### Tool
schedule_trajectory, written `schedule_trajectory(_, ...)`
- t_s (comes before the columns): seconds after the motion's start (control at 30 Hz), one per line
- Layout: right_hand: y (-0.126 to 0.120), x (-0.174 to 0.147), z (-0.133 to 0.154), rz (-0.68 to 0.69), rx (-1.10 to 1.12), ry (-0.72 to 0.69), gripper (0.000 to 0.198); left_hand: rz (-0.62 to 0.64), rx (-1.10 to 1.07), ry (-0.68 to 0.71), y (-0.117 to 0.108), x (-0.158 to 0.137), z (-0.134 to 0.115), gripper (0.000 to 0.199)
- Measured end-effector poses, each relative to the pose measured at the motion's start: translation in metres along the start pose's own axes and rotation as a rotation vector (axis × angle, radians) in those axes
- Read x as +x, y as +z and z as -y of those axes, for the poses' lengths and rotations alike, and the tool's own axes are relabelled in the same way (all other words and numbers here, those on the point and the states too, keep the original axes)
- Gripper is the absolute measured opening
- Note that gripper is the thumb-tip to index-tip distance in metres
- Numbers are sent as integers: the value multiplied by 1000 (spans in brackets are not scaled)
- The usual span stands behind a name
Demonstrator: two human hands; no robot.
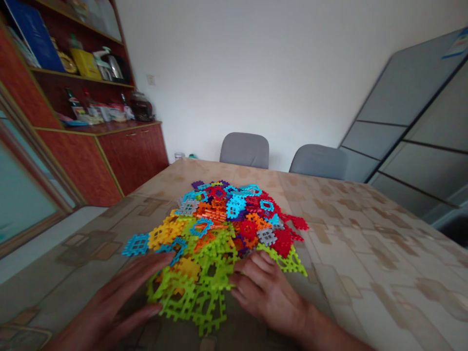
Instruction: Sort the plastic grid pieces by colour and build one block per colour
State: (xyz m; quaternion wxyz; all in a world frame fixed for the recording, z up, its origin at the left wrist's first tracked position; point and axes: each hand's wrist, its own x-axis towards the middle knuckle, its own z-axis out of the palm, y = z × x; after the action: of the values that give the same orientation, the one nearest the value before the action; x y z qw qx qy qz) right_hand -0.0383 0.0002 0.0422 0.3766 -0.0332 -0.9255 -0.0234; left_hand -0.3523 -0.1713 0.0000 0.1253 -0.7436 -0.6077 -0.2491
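Note:
A heap of plastic interlocking building pieces with notched edges lies on the table before me. My left hand [119,285] is beside the near left of the heap, with the thumb apart from the fingers and nothing held. Its fingertips are close to a blue piece [178,249] and yellow pieces [188,268]. My right hand [265,287] has its fingers curled at the right edge of the green pieces [214,275], closed on a green piece there. Its fingertips are partly hidden. Behind are orange pieces [215,212], red pieces [283,241] and a grey window-shaped piece [266,237].
The heap rests on a table [351,253] with a patterned cover. Two grey chairs, one left [244,148] and one right [318,161], stand at the far side. A red-brown cabinet [131,161] with bottles and jars is at the left, and grey panels [395,97] lean at the right.

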Motion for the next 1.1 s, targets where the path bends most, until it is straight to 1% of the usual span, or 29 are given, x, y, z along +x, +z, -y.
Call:
schedule_trajectory(0.07, -14, -9, 5, -7, 17, -5, 13, -10, -47, -58, -4, 7, -15, 66)
schedule_trajectory(0.13, -24, -19, 12, 30, 2, -15, 14, 2, -123, -93, -8, 20, -35, 65)
schedule_trajectory(0.2, -29, -27, 19, 104, -6, -38, 18, 24, -232, -93, -9, 36, -56, 62)
schedule_trajectory(0.3, -35, -33, 21, 226, 48, -33, 33, 47, -374, -105, -5, 62, -85, 57)
schedule_trajectory(0.37, -42, -32, 16, 294, 83, 61, 40, 73, -444, -131, 1, 74, -99, 59)
schedule_trajectory(0.43, -50, -32, 7, 332, 77, 185, 36, 117, -492, -160, 10, 80, -109, 66)
schedule_trajectory(0.5, -54, -33, -2, 356, 47, 263, 31, 183, -526, -185, 20, 78, -116, 75)
schedule_trajectory(0.6, -52, -37, -10, 411, 9, 307, 25, 294, -572, -209, 36, 66, -125, 89)
schedule_trajectory(0.67, -48, -40, -11, 476, 11, 336, 23, 361, -590, -204, 45, 56, -129, 97)
schedule_trajectory(0.73, -46, -41, -10, 556, 39, 371, 24, 402, -589, -177, 48, 50, -130, 101)
schedule_trajectory(0.8, -46, -41, -6, 629, 105, 401, 23, 407, -568, -163, 48, 49, -128, 99)
schedule_trajectory(0.87, -45, -40, 0, 667, 230, 411, 15, 371, -542, -171, 44, 52, -124, 95)
schedule_trajectory(0.9, -44, -40, 4, 672, 305, 408, 15, 348, -529, -181, 42, 53, -121, 92)
schedule_trajectory(0.93, -43, -40, 8, 673, 373, 399, 27, 326, -519, -186, 40, 55, -119, 89)
schedule_trajectory(0.97, -40, -41, 11, 671, 423, 387, 43, 307, -511, -189, 38, 57, -117, 86)
schedule_trajectory(1.0, -36, -42, 15, 670, 447, 379, 58, 295, -501, -191, 37, 58, -115, 83)
schedule_trajectory(1.03, -32, -43, 17, 670, 448, 378, 68, 289, -490, -192, 36, 59, -114, 81)
schedule_trajectory(1.07, -29, -44, 19, 668, 440, 380, 72, 286, -477, -188, 35, 59, -113, 80)
schedule_trajectory(1.1, -26, -45, 20, 666, 432, 387, 71, 287, -462, -184, 34, 59, -112, 79)
